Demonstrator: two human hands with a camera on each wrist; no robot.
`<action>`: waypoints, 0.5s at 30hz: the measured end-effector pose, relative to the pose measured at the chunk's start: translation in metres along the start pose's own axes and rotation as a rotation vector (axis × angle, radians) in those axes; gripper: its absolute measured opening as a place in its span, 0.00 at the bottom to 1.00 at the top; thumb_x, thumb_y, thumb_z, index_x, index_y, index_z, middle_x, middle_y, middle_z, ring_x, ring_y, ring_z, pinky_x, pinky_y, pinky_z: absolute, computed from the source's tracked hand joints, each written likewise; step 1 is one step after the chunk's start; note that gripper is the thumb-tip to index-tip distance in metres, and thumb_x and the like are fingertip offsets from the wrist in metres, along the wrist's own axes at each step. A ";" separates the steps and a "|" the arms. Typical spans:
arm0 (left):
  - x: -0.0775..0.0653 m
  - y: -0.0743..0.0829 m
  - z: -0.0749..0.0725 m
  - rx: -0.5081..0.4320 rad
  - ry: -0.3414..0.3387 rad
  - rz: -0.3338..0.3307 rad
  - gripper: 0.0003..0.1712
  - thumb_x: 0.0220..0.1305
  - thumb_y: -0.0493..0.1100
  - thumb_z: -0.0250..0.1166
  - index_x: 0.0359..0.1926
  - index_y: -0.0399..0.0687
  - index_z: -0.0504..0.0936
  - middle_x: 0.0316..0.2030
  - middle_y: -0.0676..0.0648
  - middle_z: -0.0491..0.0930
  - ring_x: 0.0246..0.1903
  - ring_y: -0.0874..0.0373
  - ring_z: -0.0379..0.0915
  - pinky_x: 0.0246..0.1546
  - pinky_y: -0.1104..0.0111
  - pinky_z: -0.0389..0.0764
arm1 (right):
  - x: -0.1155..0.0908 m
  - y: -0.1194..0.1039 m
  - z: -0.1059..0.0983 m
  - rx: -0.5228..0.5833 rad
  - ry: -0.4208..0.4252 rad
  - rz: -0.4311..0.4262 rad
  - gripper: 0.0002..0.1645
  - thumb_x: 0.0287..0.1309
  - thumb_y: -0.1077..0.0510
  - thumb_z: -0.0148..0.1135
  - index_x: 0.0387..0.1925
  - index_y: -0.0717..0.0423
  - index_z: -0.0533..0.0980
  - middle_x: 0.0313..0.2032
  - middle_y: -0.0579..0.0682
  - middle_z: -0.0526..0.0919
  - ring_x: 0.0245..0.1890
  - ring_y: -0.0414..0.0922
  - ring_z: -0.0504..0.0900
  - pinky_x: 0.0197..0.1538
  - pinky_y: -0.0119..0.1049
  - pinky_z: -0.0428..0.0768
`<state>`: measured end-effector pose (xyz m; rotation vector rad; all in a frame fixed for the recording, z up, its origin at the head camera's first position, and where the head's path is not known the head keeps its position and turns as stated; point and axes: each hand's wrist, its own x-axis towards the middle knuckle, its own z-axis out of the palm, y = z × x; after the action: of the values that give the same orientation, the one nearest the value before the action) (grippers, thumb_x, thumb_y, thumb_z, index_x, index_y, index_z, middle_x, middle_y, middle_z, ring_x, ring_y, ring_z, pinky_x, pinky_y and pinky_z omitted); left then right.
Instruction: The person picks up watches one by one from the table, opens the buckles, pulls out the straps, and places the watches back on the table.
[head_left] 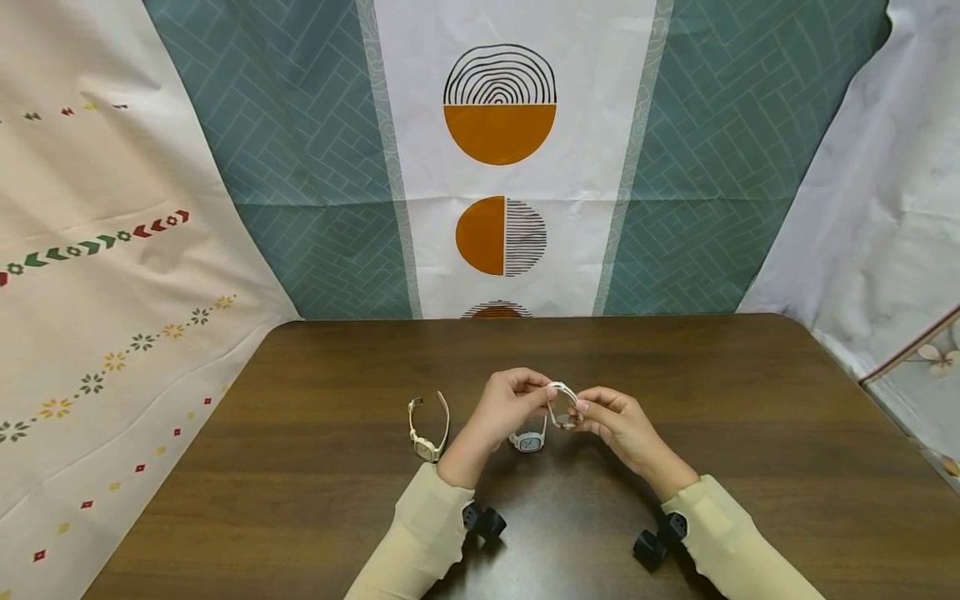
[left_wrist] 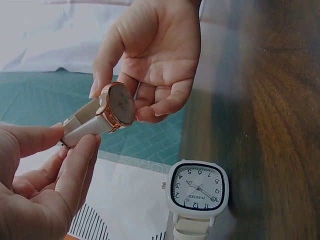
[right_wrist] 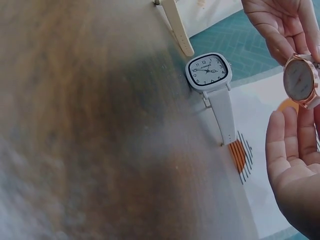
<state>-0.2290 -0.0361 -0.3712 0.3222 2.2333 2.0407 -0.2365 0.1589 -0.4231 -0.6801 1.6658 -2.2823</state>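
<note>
Both hands hold one wristwatch (head_left: 567, 423) with a rose-gold round case and a white strap, raised over the table. My left hand (head_left: 510, 404) pinches the strap between thumb and fingers, as the left wrist view shows close up. At the case, the thumb and fingers of my right hand (head_left: 621, 427) grip its edge. The dial (left_wrist: 122, 103) faces away from the left palm. Below the hands lies a white square-cased watch (left_wrist: 197, 187), its strap partly hidden by the left hand in the head view.
A cream watch (head_left: 426, 450) with its strap spread open lies left of my left forearm. The brown wooden table (head_left: 300, 500) reaches back to hanging patterned cloths (head_left: 315, 167). Each wrist wears a small black camera, one of them beside the left sleeve (head_left: 431, 517).
</note>
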 end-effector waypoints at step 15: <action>0.001 0.001 -0.004 -0.041 0.033 0.011 0.10 0.61 0.31 0.62 0.41 0.23 0.79 0.34 0.33 0.81 0.32 0.55 0.81 0.38 0.66 0.84 | 0.000 0.003 -0.003 0.002 -0.043 -0.029 0.14 0.66 0.70 0.49 0.37 0.53 0.79 0.33 0.43 0.84 0.37 0.38 0.84 0.43 0.32 0.82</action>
<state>-0.2307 -0.0394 -0.3697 0.3000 2.2101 2.1089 -0.2381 0.1605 -0.4265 -0.7517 1.6445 -2.2725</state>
